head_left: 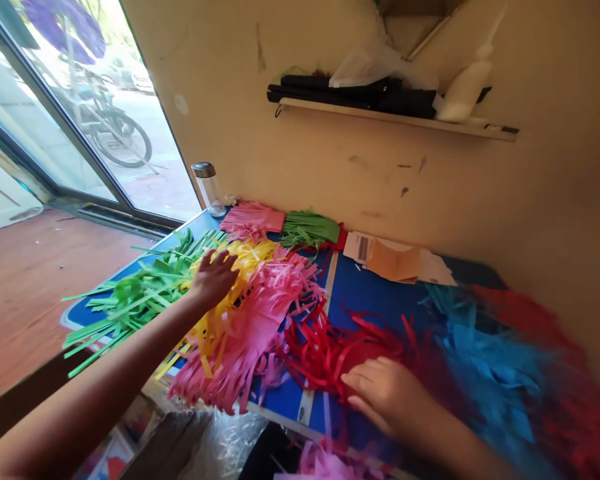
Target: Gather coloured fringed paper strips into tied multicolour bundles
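My left hand point(215, 275) lies palm down over the yellow fringed paper strips point(253, 257), its fingers stretched out and slightly apart. Just left of it are green fringed strips point(145, 293). To its right, pink fringed strips point(263, 313) spread down to the table's front edge. Over the near side of the red fringed strips point(325, 350) is my right hand point(387, 393), fingers extended and thumb apart from them. Its fingertips touch or nearly touch the red strips. Blurred blue fringed strips point(495, 353) lie farther right.
Against the wall on the blue table point(350, 293) are a glass bottle point(211, 193), pink and green fringed bundles point(313, 228), and cardboard pieces point(395, 260). A loaded shelf point(395, 115) hangs above. Bubble wrap point(225, 440) and more pink strips point(325, 460) sit below the front edge.
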`<action>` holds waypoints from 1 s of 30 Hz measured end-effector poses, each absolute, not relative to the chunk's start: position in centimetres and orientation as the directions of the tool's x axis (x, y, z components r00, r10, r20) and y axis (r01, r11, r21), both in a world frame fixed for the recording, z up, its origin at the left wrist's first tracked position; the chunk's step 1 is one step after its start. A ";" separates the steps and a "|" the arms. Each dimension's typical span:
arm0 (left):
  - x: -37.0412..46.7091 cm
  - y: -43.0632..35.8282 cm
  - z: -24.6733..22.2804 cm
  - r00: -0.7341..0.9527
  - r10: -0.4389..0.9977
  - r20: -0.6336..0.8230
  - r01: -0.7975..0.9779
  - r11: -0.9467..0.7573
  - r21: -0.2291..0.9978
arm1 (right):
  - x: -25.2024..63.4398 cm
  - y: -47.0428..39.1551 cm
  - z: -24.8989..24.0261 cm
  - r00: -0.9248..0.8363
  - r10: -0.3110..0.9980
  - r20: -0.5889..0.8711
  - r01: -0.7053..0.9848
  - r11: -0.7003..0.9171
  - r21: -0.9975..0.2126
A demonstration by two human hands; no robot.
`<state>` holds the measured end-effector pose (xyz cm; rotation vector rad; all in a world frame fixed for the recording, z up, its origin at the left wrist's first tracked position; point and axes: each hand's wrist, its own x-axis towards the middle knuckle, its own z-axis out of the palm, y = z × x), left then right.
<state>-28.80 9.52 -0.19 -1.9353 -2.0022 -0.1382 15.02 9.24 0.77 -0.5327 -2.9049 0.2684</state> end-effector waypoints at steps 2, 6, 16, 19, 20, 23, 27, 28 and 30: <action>-29.0 10.1 -0.3 0.074 0.957 0.280 0.984 -0.024 -0.177 | 14.8 9.1 0.8 -0.920 0.367 0.140 0.329 0.915 -0.235; -30.0 10.2 0.3 0.115 0.961 0.251 0.983 -0.075 -0.166 | 14.3 9.4 1.1 -0.914 0.376 0.151 0.325 0.903 -0.283; -33.7 9.5 2.9 -0.074 0.984 0.163 0.997 0.077 -0.011 | 4.5 12.4 0.8 -0.939 0.279 0.201 0.173 0.888 -0.426; -34.0 9.1 3.5 -0.130 0.980 0.150 0.991 0.130 0.015 | -1.6 13.6 0.2 -0.911 0.287 0.297 0.163 0.910 -0.381; -33.9 9.0 3.8 -0.156 0.974 0.163 0.988 0.156 0.013 | -3.9 13.9 0.1 -0.903 0.281 0.324 0.160 0.922 -0.353; -32.9 8.6 4.7 -0.218 0.946 0.242 0.973 0.231 -0.027 | -10.1 14.6 0.1 -0.928 0.252 0.273 0.187 0.951 -0.245; -31.3 7.9 6.4 -0.288 0.875 0.390 0.938 0.339 -0.067 | -14.3 14.7 -0.1 -0.970 0.189 0.155 0.165 0.974 -0.155; -30.8 7.8 6.7 -0.304 0.853 0.424 0.929 0.364 -0.066 | -14.7 14.6 -0.3 -0.969 0.175 0.172 0.148 0.976 -0.162; -29.5 7.8 6.8 -0.280 0.857 0.432 0.935 0.345 -0.079 | -15.0 14.2 -0.8 -0.959 0.179 0.218 0.136 0.971 -0.198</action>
